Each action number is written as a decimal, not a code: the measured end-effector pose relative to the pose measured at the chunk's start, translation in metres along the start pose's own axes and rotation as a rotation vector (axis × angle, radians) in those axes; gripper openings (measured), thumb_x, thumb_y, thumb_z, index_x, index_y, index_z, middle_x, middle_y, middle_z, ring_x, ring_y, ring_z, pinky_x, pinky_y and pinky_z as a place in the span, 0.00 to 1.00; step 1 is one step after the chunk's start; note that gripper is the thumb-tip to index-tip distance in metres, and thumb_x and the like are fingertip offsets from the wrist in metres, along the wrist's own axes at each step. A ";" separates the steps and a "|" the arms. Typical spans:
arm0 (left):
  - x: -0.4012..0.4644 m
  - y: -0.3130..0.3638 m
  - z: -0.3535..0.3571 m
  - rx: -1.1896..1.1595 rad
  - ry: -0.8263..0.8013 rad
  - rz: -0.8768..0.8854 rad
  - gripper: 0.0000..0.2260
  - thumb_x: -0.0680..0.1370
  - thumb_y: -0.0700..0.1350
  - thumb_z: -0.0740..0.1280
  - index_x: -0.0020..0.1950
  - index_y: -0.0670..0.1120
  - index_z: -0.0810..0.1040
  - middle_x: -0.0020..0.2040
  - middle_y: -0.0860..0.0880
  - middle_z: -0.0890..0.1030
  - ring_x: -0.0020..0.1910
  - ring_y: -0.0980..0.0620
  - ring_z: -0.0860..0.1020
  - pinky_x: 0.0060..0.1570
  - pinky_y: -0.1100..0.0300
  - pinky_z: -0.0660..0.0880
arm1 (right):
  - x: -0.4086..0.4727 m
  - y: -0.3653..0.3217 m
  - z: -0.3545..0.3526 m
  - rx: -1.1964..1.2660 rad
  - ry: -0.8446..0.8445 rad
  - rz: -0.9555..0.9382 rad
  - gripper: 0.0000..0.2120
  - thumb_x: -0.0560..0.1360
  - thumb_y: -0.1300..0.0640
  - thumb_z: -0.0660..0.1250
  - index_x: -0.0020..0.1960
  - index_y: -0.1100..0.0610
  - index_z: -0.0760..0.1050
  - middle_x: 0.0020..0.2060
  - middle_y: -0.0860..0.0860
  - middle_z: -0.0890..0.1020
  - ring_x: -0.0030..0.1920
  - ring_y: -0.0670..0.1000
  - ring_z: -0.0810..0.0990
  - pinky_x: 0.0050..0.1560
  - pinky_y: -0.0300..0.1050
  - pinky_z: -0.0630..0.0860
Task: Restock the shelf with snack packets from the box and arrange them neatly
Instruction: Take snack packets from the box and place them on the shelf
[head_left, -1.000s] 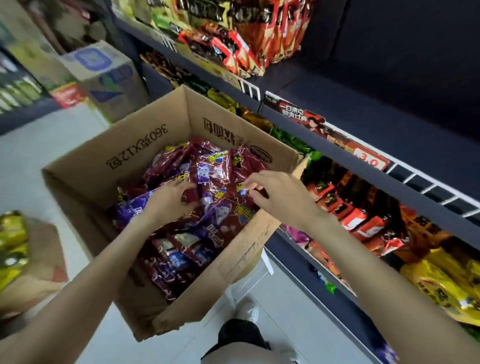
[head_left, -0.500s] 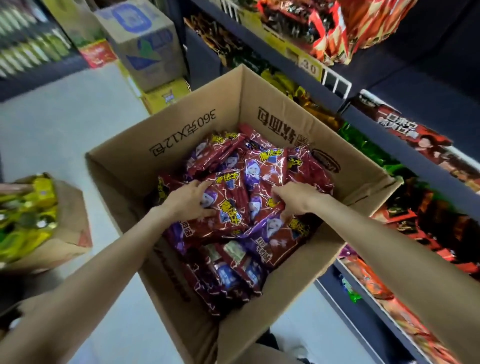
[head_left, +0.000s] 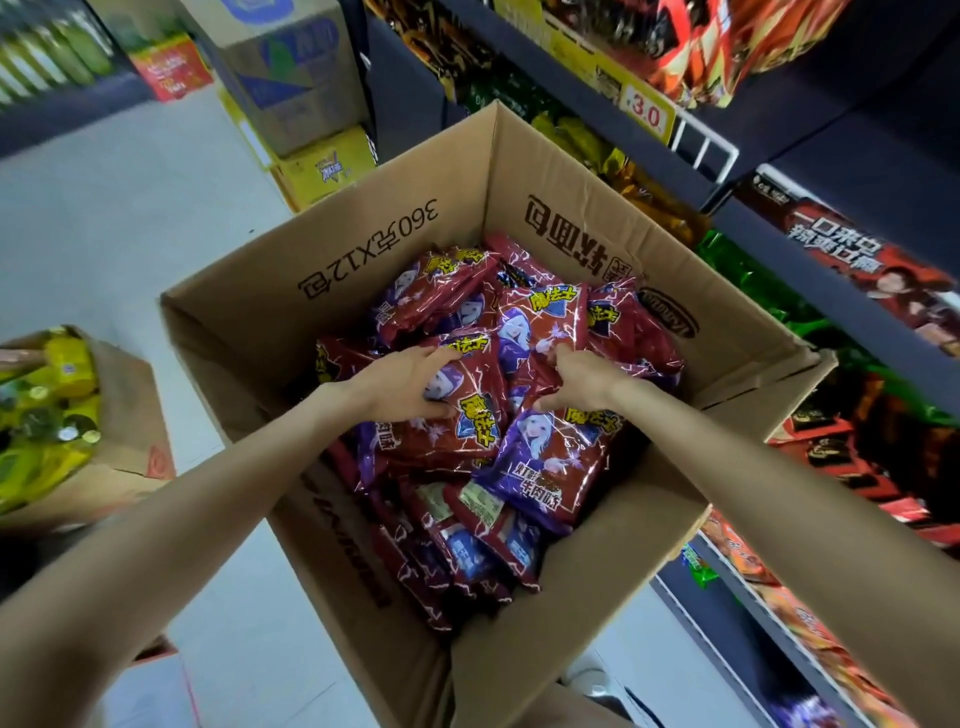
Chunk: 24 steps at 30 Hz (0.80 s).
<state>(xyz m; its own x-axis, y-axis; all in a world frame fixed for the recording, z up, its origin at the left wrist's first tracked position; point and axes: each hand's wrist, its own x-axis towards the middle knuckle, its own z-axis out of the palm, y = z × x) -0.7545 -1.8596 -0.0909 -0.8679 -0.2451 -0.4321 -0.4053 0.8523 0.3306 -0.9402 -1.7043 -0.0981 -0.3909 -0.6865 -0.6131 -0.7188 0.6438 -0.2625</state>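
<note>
An open cardboard box stands on the floor in front of me, filled with several red and purple snack packets. Both my hands are inside it. My left hand grips the edge of one red packet lying on top of the pile, fingers curled over it. My right hand has its fingers curled into the packets beside it, pinching another red packet. The dark shelf with other snacks runs along the right.
A second cardboard box with yellow packets sits at the left. Stacked cartons stand behind the box at the shelf's end. A yellow price tag hangs on the upper shelf rail. Pale floor lies to the left.
The view has swung down over the box. Both hands have dug deeper into the pile and closed on packets, the right hand coming in from the box's right rim.
</note>
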 end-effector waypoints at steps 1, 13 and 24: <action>0.001 0.002 -0.001 -0.004 -0.032 -0.007 0.37 0.73 0.57 0.70 0.75 0.47 0.56 0.69 0.44 0.68 0.64 0.44 0.70 0.60 0.54 0.67 | -0.001 -0.002 0.000 0.014 -0.009 0.009 0.43 0.70 0.42 0.71 0.73 0.63 0.56 0.67 0.58 0.70 0.66 0.58 0.70 0.63 0.52 0.71; 0.003 0.006 -0.015 -0.133 -0.089 -0.079 0.35 0.74 0.56 0.69 0.75 0.44 0.60 0.67 0.46 0.73 0.65 0.48 0.71 0.60 0.60 0.66 | -0.020 0.008 0.000 0.104 -0.183 -0.110 0.49 0.68 0.54 0.77 0.76 0.58 0.47 0.73 0.56 0.62 0.71 0.57 0.63 0.69 0.49 0.64; -0.028 -0.004 -0.018 -0.188 0.118 0.038 0.21 0.69 0.58 0.72 0.56 0.49 0.75 0.54 0.54 0.74 0.50 0.56 0.75 0.53 0.57 0.75 | -0.051 0.017 -0.037 -0.052 0.171 -0.100 0.36 0.67 0.43 0.74 0.69 0.52 0.64 0.59 0.51 0.74 0.58 0.53 0.74 0.54 0.51 0.74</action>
<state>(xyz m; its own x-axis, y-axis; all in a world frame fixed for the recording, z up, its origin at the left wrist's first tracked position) -0.7336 -1.8641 -0.0644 -0.9065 -0.2765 -0.3191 -0.4089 0.7633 0.5002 -0.9539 -1.6709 -0.0442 -0.4046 -0.7967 -0.4489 -0.7863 0.5537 -0.2741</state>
